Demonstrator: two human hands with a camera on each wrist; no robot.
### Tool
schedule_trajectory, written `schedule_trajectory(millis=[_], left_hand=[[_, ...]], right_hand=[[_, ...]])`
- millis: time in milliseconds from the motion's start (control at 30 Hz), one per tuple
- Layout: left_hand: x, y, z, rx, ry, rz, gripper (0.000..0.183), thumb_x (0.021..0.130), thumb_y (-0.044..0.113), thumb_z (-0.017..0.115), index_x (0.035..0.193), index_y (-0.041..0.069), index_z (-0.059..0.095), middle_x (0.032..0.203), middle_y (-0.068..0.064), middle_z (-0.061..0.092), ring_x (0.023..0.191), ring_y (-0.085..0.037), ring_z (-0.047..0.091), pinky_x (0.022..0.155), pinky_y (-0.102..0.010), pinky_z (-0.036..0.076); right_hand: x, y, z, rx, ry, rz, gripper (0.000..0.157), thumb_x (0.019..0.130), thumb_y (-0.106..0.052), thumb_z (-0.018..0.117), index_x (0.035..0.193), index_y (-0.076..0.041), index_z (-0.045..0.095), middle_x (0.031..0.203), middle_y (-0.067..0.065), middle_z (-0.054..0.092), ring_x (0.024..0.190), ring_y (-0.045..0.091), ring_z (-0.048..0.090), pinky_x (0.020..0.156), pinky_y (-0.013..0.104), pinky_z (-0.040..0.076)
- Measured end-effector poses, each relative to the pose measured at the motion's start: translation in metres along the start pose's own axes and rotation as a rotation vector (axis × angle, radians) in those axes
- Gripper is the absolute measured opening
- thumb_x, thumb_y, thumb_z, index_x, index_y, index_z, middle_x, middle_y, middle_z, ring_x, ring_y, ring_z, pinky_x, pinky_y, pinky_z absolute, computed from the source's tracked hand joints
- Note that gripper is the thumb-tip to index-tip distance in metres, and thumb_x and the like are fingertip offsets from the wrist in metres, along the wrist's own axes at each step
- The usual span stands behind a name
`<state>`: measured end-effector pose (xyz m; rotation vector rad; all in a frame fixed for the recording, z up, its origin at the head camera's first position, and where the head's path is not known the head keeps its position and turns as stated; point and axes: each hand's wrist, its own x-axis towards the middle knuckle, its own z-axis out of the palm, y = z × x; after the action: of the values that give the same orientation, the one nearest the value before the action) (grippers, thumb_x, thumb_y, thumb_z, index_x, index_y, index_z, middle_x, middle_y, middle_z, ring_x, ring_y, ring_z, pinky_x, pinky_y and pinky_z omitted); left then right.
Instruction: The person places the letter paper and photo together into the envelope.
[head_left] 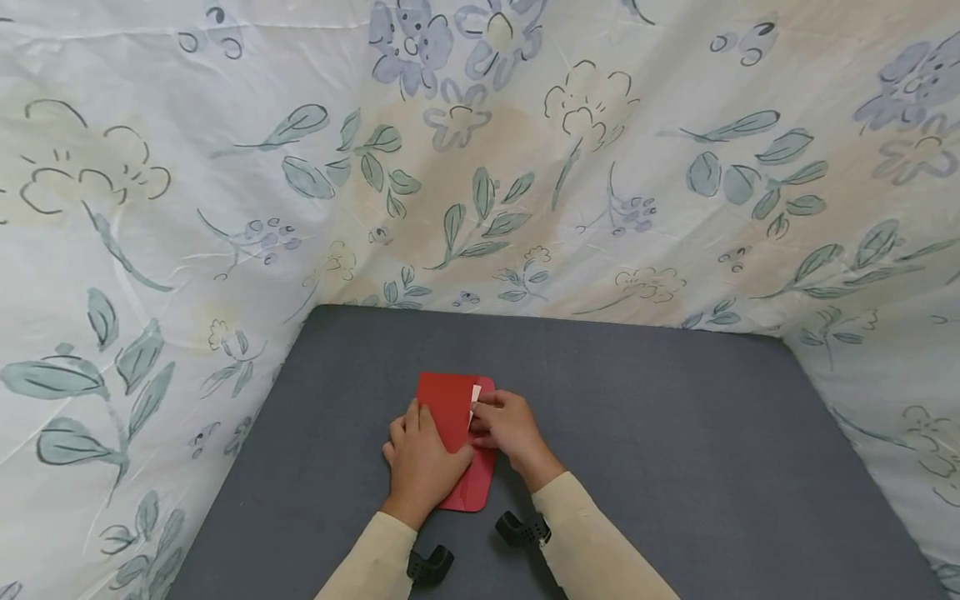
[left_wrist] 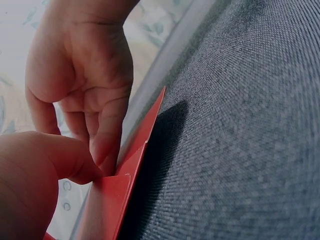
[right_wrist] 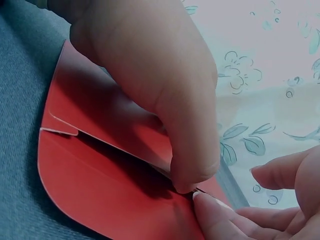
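A red paper envelope (head_left: 446, 398) lies at an angle over the table, its long opening facing right. My left hand (head_left: 422, 465) grips it from the left; in the left wrist view the thumb (left_wrist: 75, 157) bends over the edge of the opening. A narrow strip of white paper (head_left: 475, 404) shows in that opening. My right hand (head_left: 513, 429) pinches at this strip, its fingertips right at the opening. Seen from the right wrist, the flap (right_wrist: 100, 185) lies spread outward. Most of the white paper is hidden by the envelope and fingers.
Dark grey cloth covers the table (head_left: 660, 433). Floral fabric (head_left: 480, 167) hangs behind it and along both sides. Black wrist mounts (head_left: 431, 567) sit at the cuffs of the cream sleeves (head_left: 592, 533).
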<state>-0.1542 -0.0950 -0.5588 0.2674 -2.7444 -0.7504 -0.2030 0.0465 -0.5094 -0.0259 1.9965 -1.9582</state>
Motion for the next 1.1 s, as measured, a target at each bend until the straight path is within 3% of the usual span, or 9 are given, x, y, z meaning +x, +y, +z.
schedule_trajectory(millis=[167,333,667,867,1100], left_hand=[[-0.001,0.002,-0.001,-0.011,0.010,0.002,0.095,0.069,0.050,0.071,0.140,-0.004,0.041,0.146,-0.018,0.033,0.119,-0.032,0.032,0.085,-0.057,0.029],[-0.001,0.002,-0.001,-0.001,0.015,0.007,0.095,0.069,0.052,0.071,0.140,-0.004,0.041,0.146,-0.018,0.033,0.119,-0.032,0.032,0.085,-0.057,0.029],[-0.002,0.003,-0.002,-0.001,0.002,0.010,0.091,0.072,0.050,0.068,0.140,-0.005,0.042,0.147,-0.019,0.032,0.120,-0.033,0.032,0.087,-0.059,0.028],[-0.002,0.004,-0.003,0.002,-0.001,0.010,0.093,0.071,0.052,0.069,0.140,-0.005,0.042,0.148,-0.019,0.031,0.120,-0.033,0.032,0.086,-0.058,0.028],[-0.004,0.004,-0.003,0.002,-0.004,0.005,0.093,0.071,0.051,0.069,0.140,-0.005,0.042,0.148,-0.019,0.031,0.120,-0.033,0.032,0.086,-0.058,0.027]], right_hand=[[0.009,0.012,-0.001,0.020,0.038,-0.024,0.048,0.093,-0.015,0.060,0.134,0.006,0.046,0.116,0.022,0.057,0.092,0.040,0.064,0.067,0.043,0.055],[0.008,0.011,0.000,0.014,0.046,-0.037,0.051,0.093,-0.018,0.062,0.136,0.003,0.046,0.126,0.017,0.053,0.101,0.034,0.062,0.069,0.042,0.055],[0.010,0.011,-0.001,-0.001,-0.032,-0.070,0.060,0.094,-0.022,0.061,0.144,0.000,0.038,0.139,0.020,0.046,0.112,0.030,0.057,0.077,0.040,0.053],[0.015,0.016,-0.006,0.102,-0.081,-0.055,0.062,0.094,-0.021,0.061,0.146,-0.002,0.033,0.137,0.022,0.045,0.115,0.039,0.052,0.079,0.043,0.052],[0.018,0.021,-0.009,0.160,-0.097,-0.051,0.061,0.093,-0.024,0.062,0.144,-0.003,0.035,0.133,0.020,0.047,0.111,0.038,0.056,0.076,0.039,0.054]])
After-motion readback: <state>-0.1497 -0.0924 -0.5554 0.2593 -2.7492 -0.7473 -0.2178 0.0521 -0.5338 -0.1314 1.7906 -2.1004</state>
